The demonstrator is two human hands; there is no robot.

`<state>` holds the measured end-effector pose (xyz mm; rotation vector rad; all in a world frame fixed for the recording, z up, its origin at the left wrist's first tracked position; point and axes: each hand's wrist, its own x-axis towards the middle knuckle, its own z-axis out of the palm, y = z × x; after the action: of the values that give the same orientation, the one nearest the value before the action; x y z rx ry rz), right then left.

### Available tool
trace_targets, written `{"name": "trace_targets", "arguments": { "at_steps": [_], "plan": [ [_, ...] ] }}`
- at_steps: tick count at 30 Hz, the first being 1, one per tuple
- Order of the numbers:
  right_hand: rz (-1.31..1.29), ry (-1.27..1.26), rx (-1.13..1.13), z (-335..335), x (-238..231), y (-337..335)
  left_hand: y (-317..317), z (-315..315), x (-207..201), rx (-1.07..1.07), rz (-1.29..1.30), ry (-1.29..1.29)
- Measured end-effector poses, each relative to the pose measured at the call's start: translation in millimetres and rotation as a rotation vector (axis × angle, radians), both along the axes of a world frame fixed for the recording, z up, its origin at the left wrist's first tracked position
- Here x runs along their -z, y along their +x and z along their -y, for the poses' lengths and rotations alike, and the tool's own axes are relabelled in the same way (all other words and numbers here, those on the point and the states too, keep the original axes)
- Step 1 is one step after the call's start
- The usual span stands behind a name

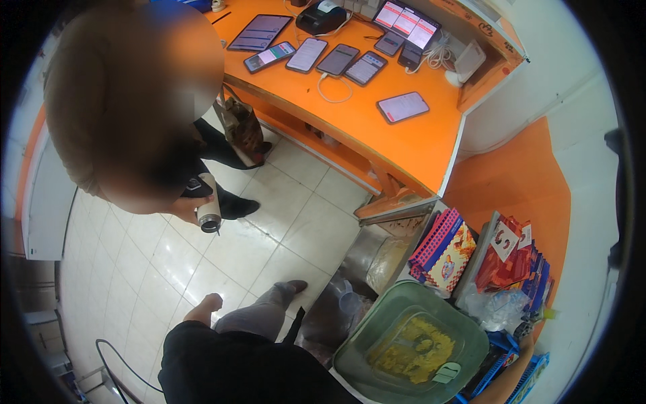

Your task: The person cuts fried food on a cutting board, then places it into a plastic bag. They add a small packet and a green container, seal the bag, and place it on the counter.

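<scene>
My left hand [210,304] hangs low beside my grey trouser leg, its fingers looking curled, with no object visible in it. On the right, my right forearm [513,374] reaches up past a blue plastic basket [499,367]. My right hand [525,331] is at the basket's far end, close to a crumpled clear plastic bag [494,306]; its fingers are too unclear to read. Between my body and that arm stands a green-tinted tub [350,350] with yellow crumbly food [420,347] inside and a pale green clip-like piece on it.
Another person at the left holds a beige bottle [207,202]; a brown bag [241,128] hangs nearby. An orange counter [417,151] carries several phones, a tablet [260,32] and a black printer [321,17]. Patterned cartons [449,259] and red packets [501,266] stand beyond the tub.
</scene>
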<state>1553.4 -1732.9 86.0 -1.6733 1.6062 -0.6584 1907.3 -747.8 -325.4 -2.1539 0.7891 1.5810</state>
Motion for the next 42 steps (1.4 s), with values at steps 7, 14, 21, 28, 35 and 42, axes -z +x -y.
{"name": "trace_targets", "arguments": {
  "at_steps": [7,14,21,28,35,42],
  "plan": [
    [-0.015,-0.010,-0.005,1.9,2.4,1.2,-1.5,-20.4,-7.6,-0.251,-0.002,0.089],
    [-0.045,-0.031,0.021,9.1,7.0,3.9,-3.1,-18.3,6.2,0.012,0.048,-0.044],
    [-0.060,-0.034,0.049,17.9,14.3,0.0,-4.8,-8.1,-3.5,-0.133,0.048,-0.097],
    [-0.093,-0.116,0.023,32.0,12.6,-24.8,-0.4,-7.6,-4.3,-0.110,-0.080,-0.019],
    [-1.225,-0.780,-0.036,-25.2,-52.1,31.1,30.0,47.2,-15.8,-0.941,-0.152,-0.107],
    [0.159,-0.613,-0.289,-308.6,-232.1,50.1,13.6,249.6,-118.3,0.021,-0.526,-0.248]
  ]
}}
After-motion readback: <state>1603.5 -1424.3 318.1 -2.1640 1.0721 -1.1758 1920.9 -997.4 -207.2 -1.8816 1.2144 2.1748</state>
